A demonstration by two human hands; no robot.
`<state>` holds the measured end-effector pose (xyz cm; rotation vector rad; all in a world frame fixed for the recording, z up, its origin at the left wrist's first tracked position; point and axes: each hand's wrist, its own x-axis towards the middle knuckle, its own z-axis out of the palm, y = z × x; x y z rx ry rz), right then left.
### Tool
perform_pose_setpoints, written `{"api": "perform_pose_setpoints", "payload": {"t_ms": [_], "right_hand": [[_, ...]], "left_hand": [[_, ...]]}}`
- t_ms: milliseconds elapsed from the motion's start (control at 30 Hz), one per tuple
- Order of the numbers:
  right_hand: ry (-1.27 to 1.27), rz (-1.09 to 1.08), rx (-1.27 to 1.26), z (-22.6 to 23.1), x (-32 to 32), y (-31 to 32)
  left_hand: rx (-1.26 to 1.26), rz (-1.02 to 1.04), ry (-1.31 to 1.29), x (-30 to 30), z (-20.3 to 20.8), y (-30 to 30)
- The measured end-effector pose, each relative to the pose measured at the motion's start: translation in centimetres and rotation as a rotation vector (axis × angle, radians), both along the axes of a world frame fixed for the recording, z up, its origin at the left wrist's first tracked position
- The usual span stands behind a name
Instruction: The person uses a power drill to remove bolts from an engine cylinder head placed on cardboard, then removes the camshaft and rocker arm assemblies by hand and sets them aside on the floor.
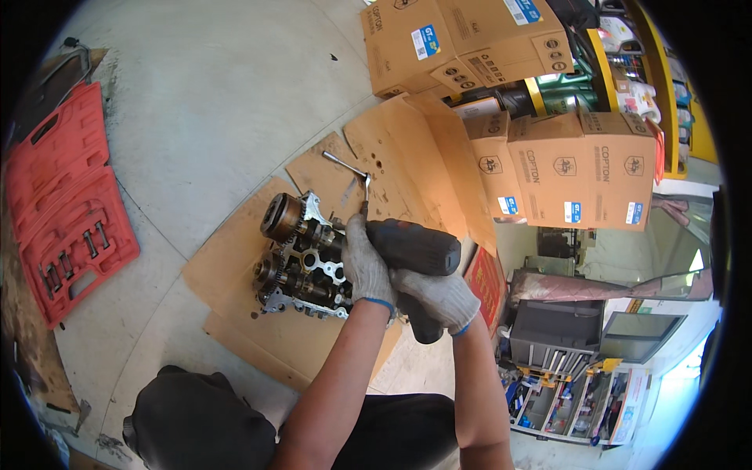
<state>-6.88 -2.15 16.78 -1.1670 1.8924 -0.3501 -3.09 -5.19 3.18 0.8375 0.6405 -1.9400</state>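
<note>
A black cordless impact wrench (413,246) is in my gloved hands above the right side of an engine cylinder head (313,262). My right hand (440,296) is closed round its grip, with the black base (423,325) showing below. At the tool's front end, my left hand (366,266) is closed against it; its fingertips are partly hidden. The cylinder head lies on flattened cardboard, its camshafts exposed and two round cam gears (282,218) toward the left. Just beyond my left hand, a ratchet wrench (345,164) rests on the cardboard.
An open red tool case (74,200) holding several metal pieces lies on the floor at left. Oil-stained cardboard (415,172) spreads under the work. Stacked cartons (564,168) and a yellow shelf rack (666,86) stand right, above a grey tool cart (556,337). My dark-clothed knees (200,415) are at the bottom.
</note>
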Motion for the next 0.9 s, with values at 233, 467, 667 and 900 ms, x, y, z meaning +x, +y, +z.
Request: {"api": "perform_pose_setpoints", "payload": {"t_ms": [233,467,667,900], "right_hand": [[-0.103,0.012,-0.023,-0.7,1.0,-1.9],[0.186,0.330,0.246,0.1,1.8,-5.5],[-0.008,0.146,0.099,-0.5,0.5,-3.4],[-0.008,0.066,0.059,-0.8,0.2,-1.8]], "left_hand": [[0.114,0.033,0.067,0.9,0.2,-0.5],[0.084,0.201,0.245,1.9,0.3,-0.7],[0.082,0.144,0.270,1.2,0.8,-0.4],[0.073,0.100,0.126,1.5,1.3,-0.1]]}}
